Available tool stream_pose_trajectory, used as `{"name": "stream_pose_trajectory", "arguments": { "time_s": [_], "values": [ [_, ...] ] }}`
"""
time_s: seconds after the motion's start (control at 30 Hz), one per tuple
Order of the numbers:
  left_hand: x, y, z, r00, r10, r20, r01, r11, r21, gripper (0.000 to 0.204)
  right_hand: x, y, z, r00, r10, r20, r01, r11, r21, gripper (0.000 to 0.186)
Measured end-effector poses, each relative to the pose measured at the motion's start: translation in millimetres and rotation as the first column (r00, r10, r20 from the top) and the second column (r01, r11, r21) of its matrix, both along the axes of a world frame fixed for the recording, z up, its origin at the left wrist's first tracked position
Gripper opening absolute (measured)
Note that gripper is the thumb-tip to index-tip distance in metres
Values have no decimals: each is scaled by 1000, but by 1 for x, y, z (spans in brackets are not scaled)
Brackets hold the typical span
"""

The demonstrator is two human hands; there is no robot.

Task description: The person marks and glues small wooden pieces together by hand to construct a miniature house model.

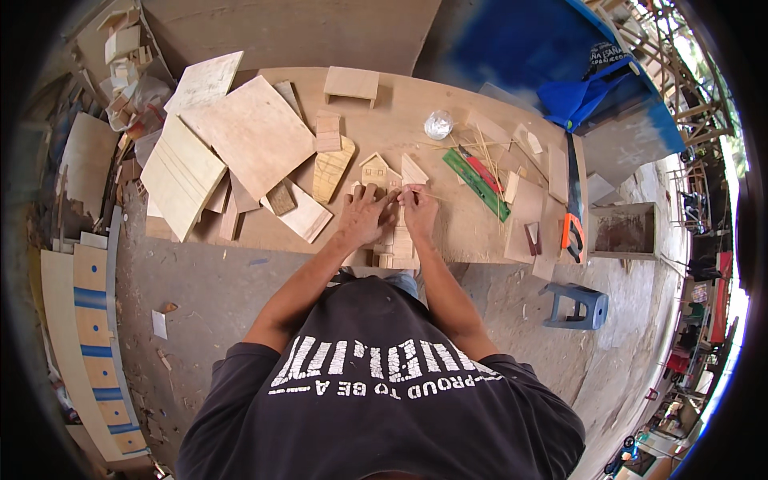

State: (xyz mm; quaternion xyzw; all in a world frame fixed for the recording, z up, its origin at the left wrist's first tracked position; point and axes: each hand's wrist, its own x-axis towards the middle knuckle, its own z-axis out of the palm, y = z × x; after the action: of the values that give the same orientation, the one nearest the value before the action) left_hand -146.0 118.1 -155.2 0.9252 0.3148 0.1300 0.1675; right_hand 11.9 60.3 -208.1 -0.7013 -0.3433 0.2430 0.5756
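Note:
A small wooden model house point(376, 170), with a peaked front and tiny windows, stands near the front edge of the workbench. My left hand point(368, 216) lies over its lower part, fingers bent around the wood and holding it. Close beside it, my right hand point(420, 210) is closed in a pinch, with what looks like a thin stick point(436, 197) poking out to the right. The pinched end is hidden by my fingers. A slanted wooden piece point(413, 170) rises just beyond my right hand, and stepped wooden blocks point(396, 254) sit between my wrists at the table edge.
Plywood sheets point(250, 136) pile up on the left. On the right lie a green ruler-like strip point(477, 184), a red cutter point(480, 170), thin sticks point(490, 152) and an orange-handled saw point(573, 232). A foil-like ball point(438, 125) sits farther back. A blue stool point(578, 306) stands on the floor.

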Motion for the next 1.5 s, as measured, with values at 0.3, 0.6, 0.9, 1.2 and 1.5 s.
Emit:
{"name": "stream_pose_trajectory", "arguments": {
  "time_s": [0.3,0.6,0.9,1.2,1.5],
  "values": [
    [4,0,4,1000,5,5,-5,1000,-22,60,1,2,-1,999,0,50,-2,998,58,8],
    [5,0,1,1000,12,1,-12,1000,-22,59,1,2,-3,999,1,42,-4,998,56,10],
    [6,1,1,1000,2,-27,-2,1000,-15,62,1,4,-8,999,-19,37,15,996,90,10],
    [6,1,4,999,-1,-35,0,999,-34,62,1,2,-10,998,-16,61,9,993,121,5],
    [6,2,2,999,-2,-42,1,1000,-27,62,-4,2,7,991,-15,129,7,998,61,4]
  ]
}}
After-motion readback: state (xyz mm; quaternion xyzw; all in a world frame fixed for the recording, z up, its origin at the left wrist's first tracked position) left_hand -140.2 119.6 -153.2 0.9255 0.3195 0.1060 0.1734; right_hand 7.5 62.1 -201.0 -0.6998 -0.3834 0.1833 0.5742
